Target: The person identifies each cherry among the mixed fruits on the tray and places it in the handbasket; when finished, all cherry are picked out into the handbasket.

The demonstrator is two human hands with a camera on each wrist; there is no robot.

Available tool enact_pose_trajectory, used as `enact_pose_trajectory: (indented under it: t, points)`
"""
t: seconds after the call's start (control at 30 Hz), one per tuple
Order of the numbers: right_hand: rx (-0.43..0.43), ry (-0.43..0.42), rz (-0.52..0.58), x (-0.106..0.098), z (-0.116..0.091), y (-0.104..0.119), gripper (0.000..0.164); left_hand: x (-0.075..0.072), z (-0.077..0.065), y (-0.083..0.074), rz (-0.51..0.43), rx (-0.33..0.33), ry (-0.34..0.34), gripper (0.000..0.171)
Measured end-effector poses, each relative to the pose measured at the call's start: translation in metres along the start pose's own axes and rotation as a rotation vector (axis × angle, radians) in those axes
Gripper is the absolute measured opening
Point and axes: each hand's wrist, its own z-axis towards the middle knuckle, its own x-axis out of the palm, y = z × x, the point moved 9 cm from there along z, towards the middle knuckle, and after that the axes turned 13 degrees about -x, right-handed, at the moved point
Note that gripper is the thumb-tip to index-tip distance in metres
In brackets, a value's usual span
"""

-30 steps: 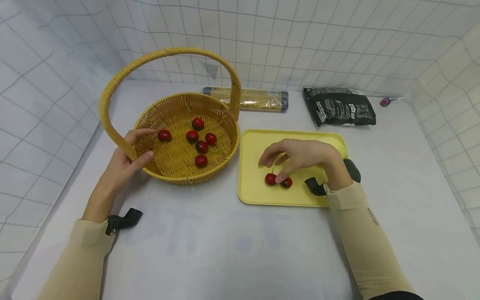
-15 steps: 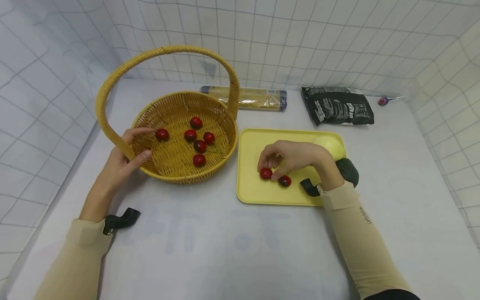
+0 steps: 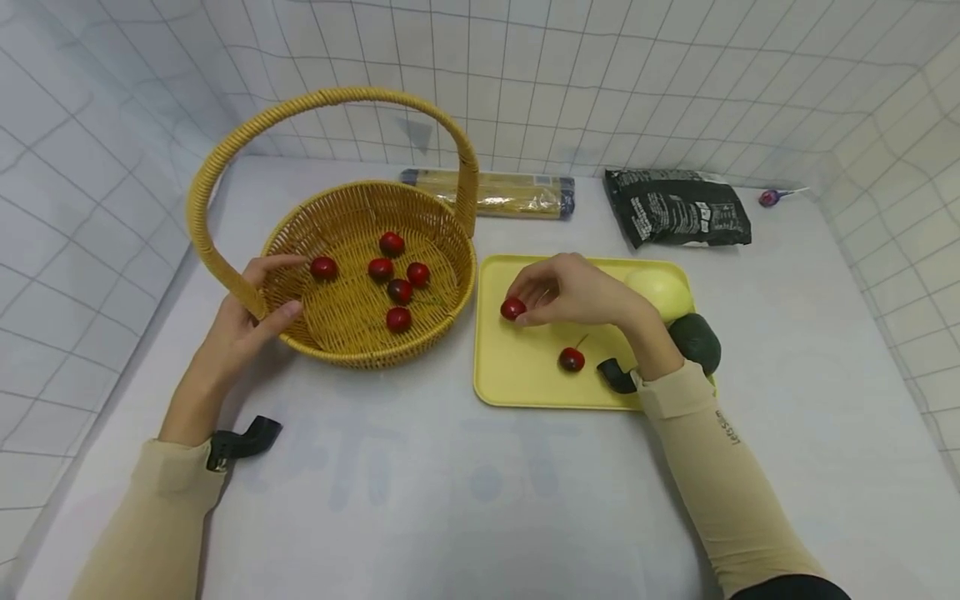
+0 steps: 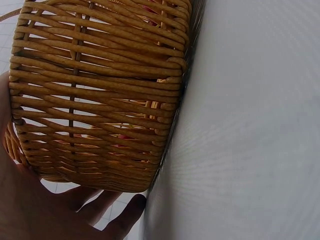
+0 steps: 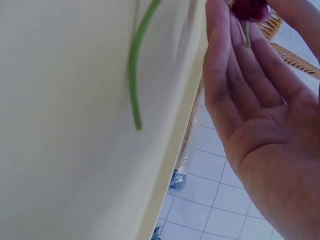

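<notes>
See mustard weave on basket (image 3: 326, 315), red on cherries (image 3: 572, 359), yellow on tray (image 3: 501, 379), white print on black packet (image 3: 678, 208), grey grid on white backdrop (image 3: 600, 92).

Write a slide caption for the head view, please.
Right hand pinches a cherry over a yellow tray while left hand holds a wicker basket.

blue-ended yellow packet (image 3: 525, 195) | black pouch (image 3: 678, 208), white print | lollipop (image 3: 770, 197) near pouch | yellow-green fruit (image 3: 662, 290) beside dark-green fruit (image 3: 696, 343)
</notes>
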Motion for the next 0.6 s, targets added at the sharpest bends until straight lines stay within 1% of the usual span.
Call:
enact_pose_trajectory:
  t: [0.1, 0.33, 0.47, 0.6]
  points:
    - [-0.012, -0.086, 0.006, -0.010, 0.000, 0.004, 0.024, 0.000, 0.001, -0.001, -0.001, -0.005, 0.000, 0.056]
    - [-0.022, -0.197, -0.041, -0.025, -0.003, 0.012, 0.025, 0.001, 0.003, -0.001, -0.005, 0.004, -0.002, 0.056]
    - [-0.017, -0.262, -0.008, -0.030, -0.005, 0.017, 0.027, 0.001, 0.001, -0.001, -0.004, 0.007, -0.004, 0.055]
    - [-0.040, -0.323, 0.008, -0.033, -0.006, 0.028, 0.027, 0.001, 0.000, -0.002, -0.006, 0.011, -0.003, 0.055]
